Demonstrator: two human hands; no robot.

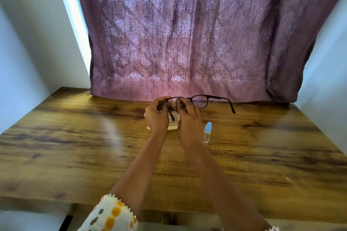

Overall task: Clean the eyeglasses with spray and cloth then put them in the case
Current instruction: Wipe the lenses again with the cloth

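Spotted sleeve (110,214); both hands (172,114) around dark thin-rimmed eyeglasses (204,101).

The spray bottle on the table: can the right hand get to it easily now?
Probably yes, once freed: the spray bottle stands uncovered just beside the right hand, nothing between them. But that hand now pinches a cloth on the eyeglasses.

white sleeve (110,214), orange and grey spots
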